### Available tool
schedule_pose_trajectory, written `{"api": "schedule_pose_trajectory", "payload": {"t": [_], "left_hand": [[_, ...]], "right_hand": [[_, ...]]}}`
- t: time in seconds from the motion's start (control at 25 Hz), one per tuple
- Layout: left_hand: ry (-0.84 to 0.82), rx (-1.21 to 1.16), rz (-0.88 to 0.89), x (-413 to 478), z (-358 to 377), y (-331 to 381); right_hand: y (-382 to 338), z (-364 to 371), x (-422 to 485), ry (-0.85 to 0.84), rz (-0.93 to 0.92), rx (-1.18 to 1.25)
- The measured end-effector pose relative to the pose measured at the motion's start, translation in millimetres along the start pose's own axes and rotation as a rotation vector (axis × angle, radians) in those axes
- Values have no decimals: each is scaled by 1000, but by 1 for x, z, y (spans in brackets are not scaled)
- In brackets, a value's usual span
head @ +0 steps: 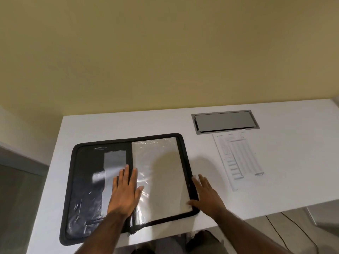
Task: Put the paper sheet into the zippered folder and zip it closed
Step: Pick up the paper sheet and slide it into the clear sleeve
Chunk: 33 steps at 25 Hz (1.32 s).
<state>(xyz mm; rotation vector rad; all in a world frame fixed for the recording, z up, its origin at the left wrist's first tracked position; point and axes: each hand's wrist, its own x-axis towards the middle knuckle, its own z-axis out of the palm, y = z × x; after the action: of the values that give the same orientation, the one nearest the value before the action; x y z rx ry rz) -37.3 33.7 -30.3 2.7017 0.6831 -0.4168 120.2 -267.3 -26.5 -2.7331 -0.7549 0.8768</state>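
Zippered folder (88, 195) lies open on desk (275, 189); left hand (124, 195) flat, fingers spread, pressing spine; right hand (207, 195) fingers spread at folder's edge; printed paper sheet (238, 160) untouched alongside; next: right hand reaches over, picks up sheet

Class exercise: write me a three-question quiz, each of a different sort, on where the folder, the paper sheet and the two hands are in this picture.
1. True or false: the folder lies open on the table.
2. The paper sheet lies: A) inside the folder B) right of the folder C) under the left hand.
3. Fill in: the right hand touches the folder's ____ edge.

Key: 1 true; 2 B; 3 right.
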Motion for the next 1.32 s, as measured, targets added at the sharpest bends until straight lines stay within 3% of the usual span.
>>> {"api": "schedule_pose_trajectory", "payload": {"t": [0.28, 0.52, 0.72, 1.08, 1.32], "left_hand": [[71, 76, 203, 42, -17, 124], [-60, 4, 197, 78, 28, 276], [-170, 6, 248, 108, 61, 374], [-293, 143, 196, 131, 73, 415], [-295, 177, 173, 132, 72, 419]], "right_hand": [[106, -78, 26, 90, 7, -33], [229, -173, 75, 100, -32, -41], [285, -221, 120, 86, -40, 11], [300, -230, 178, -27, -60, 67], [304, -225, 188, -62, -48, -31]]}}
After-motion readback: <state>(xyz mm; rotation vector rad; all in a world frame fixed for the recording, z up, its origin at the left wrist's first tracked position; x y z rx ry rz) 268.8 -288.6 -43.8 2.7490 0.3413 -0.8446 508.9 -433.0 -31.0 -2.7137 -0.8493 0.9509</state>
